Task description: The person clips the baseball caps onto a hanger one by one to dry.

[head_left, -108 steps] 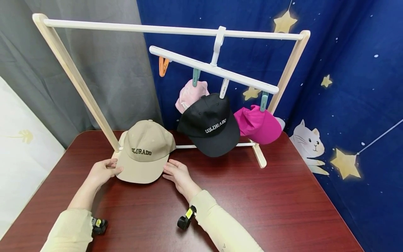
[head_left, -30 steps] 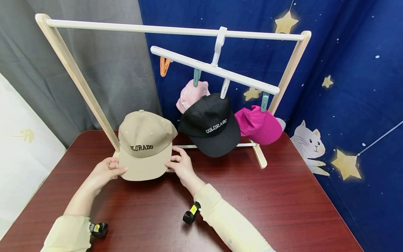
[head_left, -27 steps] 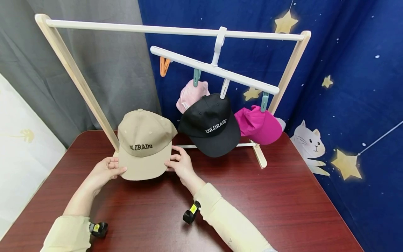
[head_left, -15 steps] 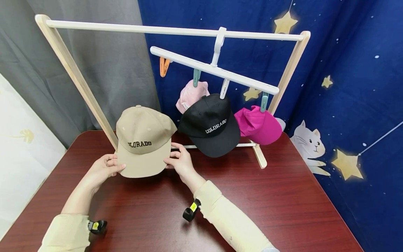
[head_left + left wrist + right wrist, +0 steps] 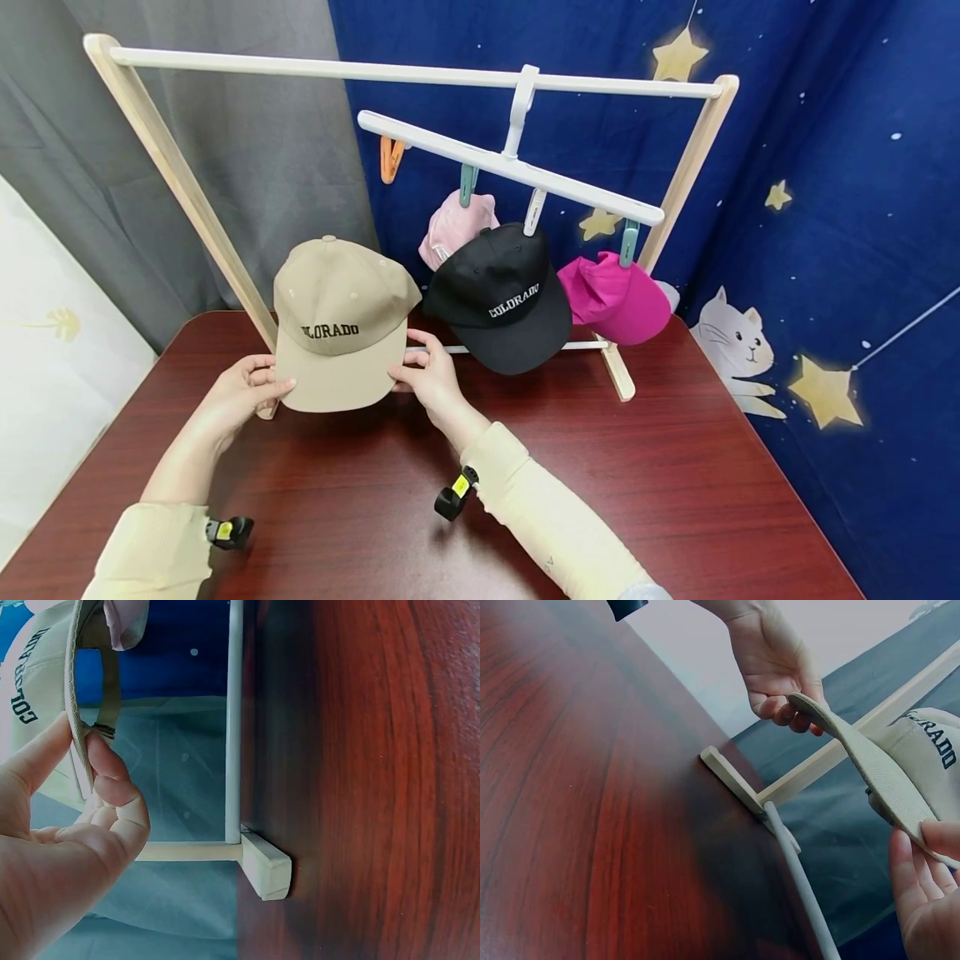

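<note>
A beige baseball cap [image 5: 341, 292] with dark lettering is held up above the table, its brim facing the person. My left hand [image 5: 238, 396] pinches the brim's left edge, thumb on top and fingers beneath, as the left wrist view shows. On the opposite edge my right hand [image 5: 433, 379] pinches the brim the same way; in the right wrist view both hands grip the cap [image 5: 900, 772]. To the cap's right hangs a black Colorado cap [image 5: 502, 300], clipped to a white hanger [image 5: 517, 169]. An orange clip [image 5: 391, 158] at the hanger's left end holds nothing.
A wooden rack with a white top rail [image 5: 315, 68] stands on the dark red table [image 5: 360, 500]. The hanger tilts down to the right. A light pink cap [image 5: 457, 225] and a magenta cap [image 5: 618, 300] hang from green clips. Curtains [image 5: 847, 208] stand behind.
The beige cap was low by the rack's left foot; both hands have raised it, with the right hand now pinching the brim. In the last second it rose further and shifted slightly left.
</note>
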Demonstrator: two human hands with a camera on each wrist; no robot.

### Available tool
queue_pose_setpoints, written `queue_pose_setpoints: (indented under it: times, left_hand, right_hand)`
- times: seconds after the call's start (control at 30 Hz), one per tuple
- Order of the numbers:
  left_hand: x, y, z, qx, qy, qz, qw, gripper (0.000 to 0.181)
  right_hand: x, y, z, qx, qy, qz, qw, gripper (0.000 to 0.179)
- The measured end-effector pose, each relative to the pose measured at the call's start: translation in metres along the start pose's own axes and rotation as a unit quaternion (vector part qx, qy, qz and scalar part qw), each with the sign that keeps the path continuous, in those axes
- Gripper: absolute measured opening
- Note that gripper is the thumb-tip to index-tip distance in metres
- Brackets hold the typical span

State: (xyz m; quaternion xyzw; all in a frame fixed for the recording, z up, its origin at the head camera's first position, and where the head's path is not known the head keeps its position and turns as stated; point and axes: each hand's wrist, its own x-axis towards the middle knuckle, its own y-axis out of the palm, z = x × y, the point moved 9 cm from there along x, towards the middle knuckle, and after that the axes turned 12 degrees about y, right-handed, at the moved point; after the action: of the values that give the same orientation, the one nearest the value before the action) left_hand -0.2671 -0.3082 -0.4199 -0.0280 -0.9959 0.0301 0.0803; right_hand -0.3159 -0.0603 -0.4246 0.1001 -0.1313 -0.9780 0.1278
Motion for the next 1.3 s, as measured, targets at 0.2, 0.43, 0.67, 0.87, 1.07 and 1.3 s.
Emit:
queue_pose_setpoints:
  times: [0.2,0.43,0.67,0.87,1.07,1.3]
  left_hand:
    - [0.001,-0.002,-0.009,0.007,0.009,-0.017,0.9998,0.041]
    - [0.005,-0.002,-0.013,-0.029,0.028,-0.024,0.9989,0.037]
    - [0.009,-0.003,-0.016,-0.06,0.037,-0.037,0.9968,0.038]
    - [0.012,0.001,-0.021,-0.107,0.045,-0.047,0.9921,0.038]
    - [0.015,0.008,-0.026,-0.179,0.048,-0.043,0.9817,0.037]
    - [0.017,0.014,-0.032,-0.235,0.061,-0.026,0.9697,0.035]
  right_hand:
    - [0.0,0.003,0.008,0.002,-0.008,0.0,1.0,0.062]
    - [0.001,0.004,0.018,-0.001,-0.01,0.0,0.9999,0.062]
    - [0.004,0.006,0.024,0.008,-0.014,0.004,0.9999,0.062]
    - [0.005,0.007,0.031,0.005,-0.028,0.003,0.9996,0.062]
    - [0.006,0.009,0.037,0.006,-0.028,0.002,0.9996,0.063]
    - [0.006,0.011,0.043,-0.006,-0.027,0.003,0.9996,0.064]
